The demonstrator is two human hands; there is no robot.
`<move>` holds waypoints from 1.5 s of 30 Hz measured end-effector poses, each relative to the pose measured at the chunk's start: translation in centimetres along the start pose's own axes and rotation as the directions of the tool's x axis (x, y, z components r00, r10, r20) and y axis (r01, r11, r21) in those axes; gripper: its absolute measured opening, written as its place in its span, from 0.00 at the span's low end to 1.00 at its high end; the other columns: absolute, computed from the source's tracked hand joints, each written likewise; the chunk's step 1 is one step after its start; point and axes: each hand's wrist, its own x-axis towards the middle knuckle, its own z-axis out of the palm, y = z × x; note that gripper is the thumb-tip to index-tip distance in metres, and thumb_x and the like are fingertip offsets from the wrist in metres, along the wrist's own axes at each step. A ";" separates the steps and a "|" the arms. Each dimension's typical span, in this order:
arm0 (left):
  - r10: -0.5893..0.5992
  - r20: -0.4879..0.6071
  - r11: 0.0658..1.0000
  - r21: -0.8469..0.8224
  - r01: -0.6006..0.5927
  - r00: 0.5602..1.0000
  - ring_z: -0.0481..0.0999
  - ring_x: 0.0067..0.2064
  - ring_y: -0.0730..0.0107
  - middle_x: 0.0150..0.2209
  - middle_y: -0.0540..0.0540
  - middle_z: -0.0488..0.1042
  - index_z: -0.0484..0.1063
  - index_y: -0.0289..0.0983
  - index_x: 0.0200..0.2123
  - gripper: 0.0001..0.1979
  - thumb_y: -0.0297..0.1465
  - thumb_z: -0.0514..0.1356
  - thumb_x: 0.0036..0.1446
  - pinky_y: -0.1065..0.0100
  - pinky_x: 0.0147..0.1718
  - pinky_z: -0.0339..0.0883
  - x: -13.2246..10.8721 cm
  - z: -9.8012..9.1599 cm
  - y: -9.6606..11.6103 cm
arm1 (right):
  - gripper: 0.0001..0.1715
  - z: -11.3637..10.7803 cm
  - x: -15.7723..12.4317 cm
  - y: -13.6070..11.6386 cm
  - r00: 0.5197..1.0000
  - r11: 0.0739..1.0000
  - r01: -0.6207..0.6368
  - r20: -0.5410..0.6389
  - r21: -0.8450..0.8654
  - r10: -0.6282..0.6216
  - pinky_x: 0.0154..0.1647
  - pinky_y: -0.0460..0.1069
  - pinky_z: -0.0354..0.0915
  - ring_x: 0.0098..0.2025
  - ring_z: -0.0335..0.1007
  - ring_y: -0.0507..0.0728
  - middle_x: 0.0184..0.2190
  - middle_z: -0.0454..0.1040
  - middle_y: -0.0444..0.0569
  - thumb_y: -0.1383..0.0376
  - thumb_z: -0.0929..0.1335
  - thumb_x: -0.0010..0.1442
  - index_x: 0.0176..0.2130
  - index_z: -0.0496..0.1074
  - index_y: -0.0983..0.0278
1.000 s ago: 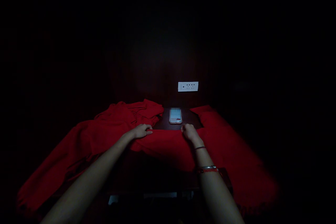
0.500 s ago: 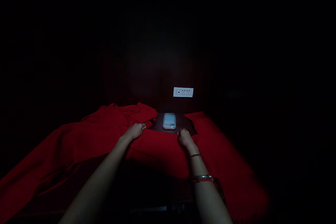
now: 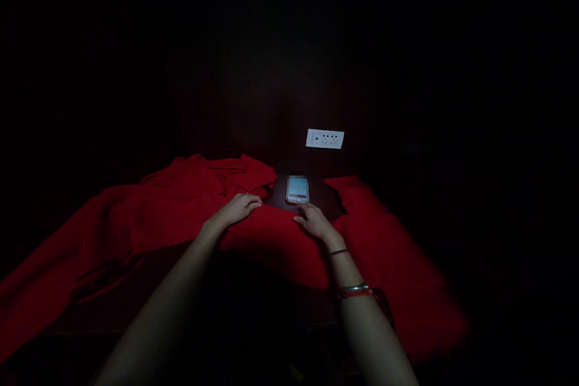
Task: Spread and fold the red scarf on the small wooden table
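Observation:
A wide piece of red cloth (image 3: 280, 247) lies across the dark table, with its far edge just beyond my hands. My left hand (image 3: 240, 207) rests on that edge, fingers stretched and lying on the fabric. My right hand (image 3: 315, 222) is at the same edge farther right, its thumb and fingers apart, holding nothing. Right beyond my right fingertips lies a phone (image 3: 297, 189) with a lit screen, flat on the bare dark tabletop (image 3: 323, 198). A bangle and thin bands circle my right wrist and forearm.
Bunched red cloth (image 3: 181, 184) is heaped at the left and trails toward the front left. More red cloth (image 3: 389, 253) runs down the right side. A white socket plate (image 3: 324, 139) is on the dark wall behind. Deep shadow hides the surroundings.
My right hand has gone from closed at the cloth's edge to fingers spread near the phone. My left fingers have loosened and lie flatter. The whole view has shifted slightly; the phone's screen looks different.

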 end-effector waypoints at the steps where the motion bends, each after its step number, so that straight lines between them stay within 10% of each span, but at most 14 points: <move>1: -0.001 -0.005 1.000 0.009 0.001 1.000 0.69 0.36 0.69 0.33 0.47 0.72 0.68 0.36 0.32 0.16 0.35 0.43 0.56 0.71 0.37 0.58 0.0 -0.1 0.1 | 0.14 0.1 0.1 -0.2 1.000 1.000 0.015 0.004 0.016 -0.015 0.43 0.44 0.56 0.42 0.63 0.53 0.40 0.69 0.54 0.68 0.63 0.52 0.40 0.68 0.69; 11: 0.009 -0.012 1.000 -0.010 -0.009 1.000 0.68 0.35 0.69 0.31 0.48 0.70 0.67 0.36 0.29 0.13 0.38 0.49 0.53 0.71 0.36 0.59 -0.3 -0.5 1.1 | 0.10 -0.1 0.1 -0.3 0.998 0.994 -0.049 -0.029 0.100 0.052 0.31 0.42 0.56 0.30 0.65 0.50 0.28 0.71 0.48 0.74 0.59 0.52 0.29 0.68 0.67; 26: -0.075 -0.123 0.916 0.384 0.117 0.990 0.63 0.44 0.60 0.42 0.41 0.64 0.66 0.37 0.41 0.12 0.30 0.48 0.55 0.59 0.44 0.53 -0.2 1.1 3.3 | 0.19 2.0 0.7 -0.5 0.987 0.981 -0.158 -0.001 -0.112 0.159 0.42 0.45 0.56 0.44 0.63 0.55 0.43 0.67 0.55 0.75 0.59 0.51 0.44 0.64 0.66; 35: 0.250 0.128 0.939 0.209 -0.272 0.960 0.57 0.51 0.59 0.51 0.43 0.57 0.55 0.43 0.53 0.28 0.44 0.54 0.49 0.61 0.47 0.52 -6.8 1.9 7.9 | 0.15 -2.6 0.7 -0.7 0.988 0.999 0.042 -0.147 0.027 -0.038 0.41 0.44 0.58 0.40 0.64 0.52 0.38 0.70 0.50 0.72 0.59 0.54 0.42 0.65 0.65; 45: 0.238 0.318 0.908 0.262 -0.327 0.918 0.65 0.46 0.68 0.49 0.47 0.63 0.50 0.46 0.55 0.31 0.17 0.45 0.49 0.69 0.41 0.60 -4.2 1.3 6.8 | 0.20 -1.9 -0.3 0.3 1.000 0.994 -0.003 0.022 -0.112 0.006 0.45 0.49 0.56 0.45 0.60 0.56 0.44 0.64 0.57 0.72 0.63 0.51 0.45 0.64 0.69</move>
